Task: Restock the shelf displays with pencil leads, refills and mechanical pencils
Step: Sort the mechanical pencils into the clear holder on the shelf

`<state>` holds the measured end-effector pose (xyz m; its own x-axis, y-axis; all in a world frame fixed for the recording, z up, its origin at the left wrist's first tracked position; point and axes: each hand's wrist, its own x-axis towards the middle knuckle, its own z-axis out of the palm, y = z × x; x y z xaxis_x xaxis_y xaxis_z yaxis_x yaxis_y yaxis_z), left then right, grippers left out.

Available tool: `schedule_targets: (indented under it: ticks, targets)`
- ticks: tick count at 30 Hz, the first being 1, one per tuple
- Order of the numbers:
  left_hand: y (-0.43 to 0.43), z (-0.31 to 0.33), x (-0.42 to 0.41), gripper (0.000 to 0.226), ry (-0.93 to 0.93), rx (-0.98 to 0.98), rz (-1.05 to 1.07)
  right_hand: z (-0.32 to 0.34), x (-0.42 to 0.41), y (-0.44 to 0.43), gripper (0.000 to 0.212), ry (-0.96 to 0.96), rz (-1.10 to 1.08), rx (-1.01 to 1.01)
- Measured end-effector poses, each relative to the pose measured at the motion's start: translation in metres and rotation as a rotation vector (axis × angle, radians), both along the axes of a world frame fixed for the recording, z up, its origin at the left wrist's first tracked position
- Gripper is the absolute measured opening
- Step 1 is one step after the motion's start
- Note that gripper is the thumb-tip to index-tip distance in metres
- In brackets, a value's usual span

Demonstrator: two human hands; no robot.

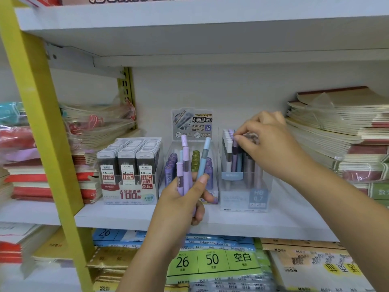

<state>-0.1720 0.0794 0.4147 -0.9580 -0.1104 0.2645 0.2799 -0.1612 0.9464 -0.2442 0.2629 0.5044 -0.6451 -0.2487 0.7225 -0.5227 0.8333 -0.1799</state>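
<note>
My left hand (185, 199) grips a small bunch of mechanical pencils (186, 163), purple and light blue, held upright in front of the middle display. My right hand (267, 142) reaches over the clear pencil display box (244, 199) on the right and pinches the top of a purple pencil (235, 152) standing in it among white, blue and grey ones. The middle display (192, 163) holds purple and green lead tubes. At the left a box of 0.5 HB lead cases (128, 167) stands full.
The white shelf board (231, 222) carries the three displays. Stacks of notebooks (341, 131) rise at the right, wrapped notebooks (99, 125) at the left. A yellow upright (44, 123) crosses the left side. Loose-leaf paper packs (210, 260) lie on the shelf below.
</note>
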Motion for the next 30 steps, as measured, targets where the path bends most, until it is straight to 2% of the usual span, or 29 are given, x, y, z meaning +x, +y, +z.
schedule_targets:
  ticks: [4, 8, 10, 12, 14, 17, 20, 24, 30]
  targets:
    - [0.001, 0.001, 0.002, 0.044, 0.014, 0.006, -0.031, -0.001, 0.004, 0.001, 0.023, -0.020, 0.021, -0.048]
    - [0.002, 0.002, 0.006, 0.054, 0.033, -0.015, -0.106, -0.016, 0.036, 0.000, 0.024, 0.227, 0.133, -0.303]
    - [0.004, 0.002, 0.009, 0.046, 0.047, -0.042, -0.159, -0.026, 0.052, -0.005, 0.024, 0.113, 0.298, -0.434]
    - [0.007, 0.002, 0.013, 0.036, 0.051, -0.078, -0.207, -0.031, 0.061, -0.013, 0.025, -0.142, 0.469, -0.590]
    - [0.011, 0.002, 0.016, 0.034, 0.049, -0.115, -0.231, -0.033, 0.063, -0.019, 0.028, -0.313, 0.563, -0.655]
    - [0.013, 0.001, 0.018, 0.027, 0.054, -0.136, -0.245, -0.028, 0.065, -0.020, 0.024, -0.311, 0.608, -0.726]
    - [0.009, 0.001, 0.017, 0.023, 0.056, -0.125, -0.190, -0.015, 0.067, -0.007, 0.023, -0.124, 0.598, -0.828]
    - [0.002, -0.001, 0.013, 0.022, 0.026, -0.065, -0.149, -0.001, 0.067, 0.014, 0.031, 0.143, 0.496, -0.699]
    - [0.000, -0.001, 0.013, 0.026, 0.000, -0.050, -0.123, -0.014, 0.048, 0.011, 0.024, 0.149, 0.327, -0.452]
